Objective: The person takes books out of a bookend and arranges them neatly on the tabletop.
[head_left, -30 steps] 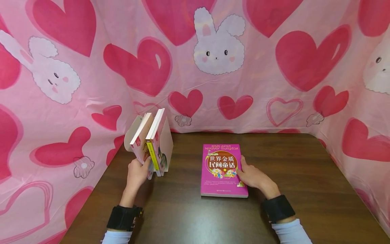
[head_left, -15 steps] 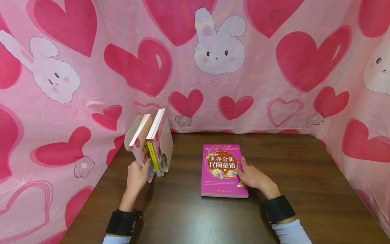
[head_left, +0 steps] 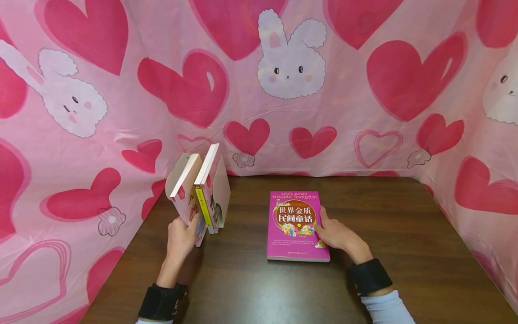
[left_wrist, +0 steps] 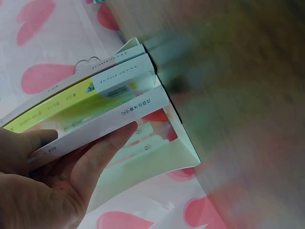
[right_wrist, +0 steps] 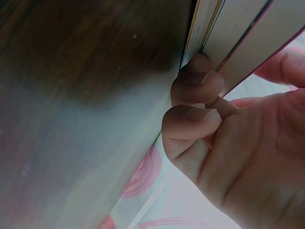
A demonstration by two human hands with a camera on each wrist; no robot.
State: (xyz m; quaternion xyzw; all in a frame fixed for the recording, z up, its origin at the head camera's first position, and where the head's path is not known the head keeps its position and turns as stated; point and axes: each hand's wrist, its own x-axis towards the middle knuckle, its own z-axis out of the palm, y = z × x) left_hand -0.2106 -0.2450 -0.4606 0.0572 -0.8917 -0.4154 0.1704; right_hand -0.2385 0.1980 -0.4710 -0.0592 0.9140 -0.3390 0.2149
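Observation:
In the head view my left hand (head_left: 180,243) pinches a pink-covered book (head_left: 187,198) standing upright in a white bookend (head_left: 223,198). Its near edge juts out past the yellow-spined book (head_left: 204,207) beside it. From the left wrist, my thumb lies on one side of the gripped book's pale spine (left_wrist: 119,119) and my fingers on the other. My right hand (head_left: 340,234) holds the right edge of a flat stack topped by a purple book (head_left: 293,247), its thumb on the cover. Up close, fingers (right_wrist: 190,124) curl against the page edges (right_wrist: 238,38) of several stacked books.
Everything stands on a dark brown wooden table (head_left: 259,292). A pink cloth (head_left: 348,99) printed with hearts and rabbits hangs around the back and sides, close behind the bookend. Black straps (head_left: 370,276) wrap both wrists.
My left hand has moved a little toward me, drawing the pink-covered book outward from its neighbours in the bookend. The right hand and the purple book have stayed in place.

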